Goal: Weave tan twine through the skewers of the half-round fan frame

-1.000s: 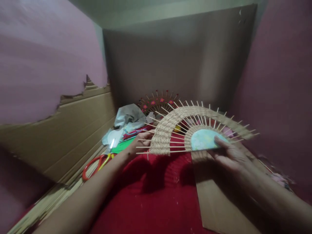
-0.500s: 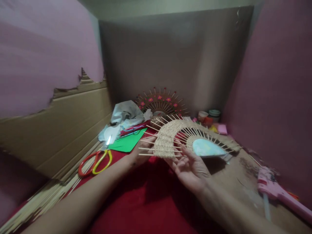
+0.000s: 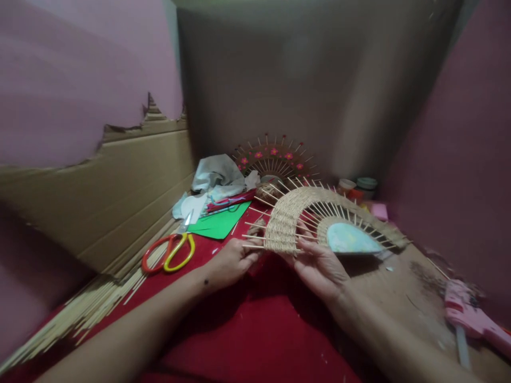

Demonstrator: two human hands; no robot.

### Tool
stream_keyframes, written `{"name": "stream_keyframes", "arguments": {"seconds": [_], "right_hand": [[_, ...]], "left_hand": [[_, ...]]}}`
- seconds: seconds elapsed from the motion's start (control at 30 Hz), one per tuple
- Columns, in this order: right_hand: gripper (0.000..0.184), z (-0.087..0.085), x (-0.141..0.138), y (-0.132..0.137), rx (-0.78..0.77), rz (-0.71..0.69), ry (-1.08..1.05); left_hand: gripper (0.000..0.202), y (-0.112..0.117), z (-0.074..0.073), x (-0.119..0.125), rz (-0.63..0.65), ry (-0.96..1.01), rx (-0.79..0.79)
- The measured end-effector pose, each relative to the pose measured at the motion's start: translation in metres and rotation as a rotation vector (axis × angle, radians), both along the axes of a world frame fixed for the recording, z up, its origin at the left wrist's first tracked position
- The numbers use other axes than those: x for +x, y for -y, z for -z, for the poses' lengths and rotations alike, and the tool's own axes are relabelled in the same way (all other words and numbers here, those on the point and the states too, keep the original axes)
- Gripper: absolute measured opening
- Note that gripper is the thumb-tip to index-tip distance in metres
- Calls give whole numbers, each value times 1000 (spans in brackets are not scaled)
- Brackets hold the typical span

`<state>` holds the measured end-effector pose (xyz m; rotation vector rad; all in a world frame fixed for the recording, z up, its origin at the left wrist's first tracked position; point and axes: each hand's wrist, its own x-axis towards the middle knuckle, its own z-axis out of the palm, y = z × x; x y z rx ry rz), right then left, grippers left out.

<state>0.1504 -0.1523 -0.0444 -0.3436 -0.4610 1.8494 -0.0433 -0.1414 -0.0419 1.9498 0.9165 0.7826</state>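
A half-round woven piece [image 3: 287, 221] made of jute rope wound over thin wooden sticks, with a pale blue half-disc [image 3: 351, 240] at its centre, is held tilted low over the red cloth [image 3: 255, 330]. My left hand [image 3: 229, 260] pinches the stick ends at its left lower corner. My right hand [image 3: 319, 266] lies under the bottom edge beside the woven band, fingers curled up against it.
Orange and yellow scissors [image 3: 170, 252], green paper [image 3: 217, 223] and crumpled white paper [image 3: 215, 175] lie at the left. A bundle of sticks [image 3: 80, 314] runs along the cardboard wall. A decorated sunburst piece [image 3: 275, 159] leans at the back by small pots [image 3: 357, 187]. A pink glue gun [image 3: 471, 319] lies right.
The woven piece has come down from upright to a low tilt. My right hand slid from the blue half-disc to the woven band's lower edge; my left hand moved to the stick ends.
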Motion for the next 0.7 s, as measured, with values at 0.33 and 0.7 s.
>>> {"name": "stream_keyframes", "arguments": {"seconds": [0.33, 0.7], "right_hand": [[53, 1, 7, -3, 10, -23, 6], [50, 8, 11, -4, 135, -61, 17]], "left_hand": [[26, 2, -14, -18, 68, -37, -47], [31, 14, -25, -21, -74, -34, -124]]}}
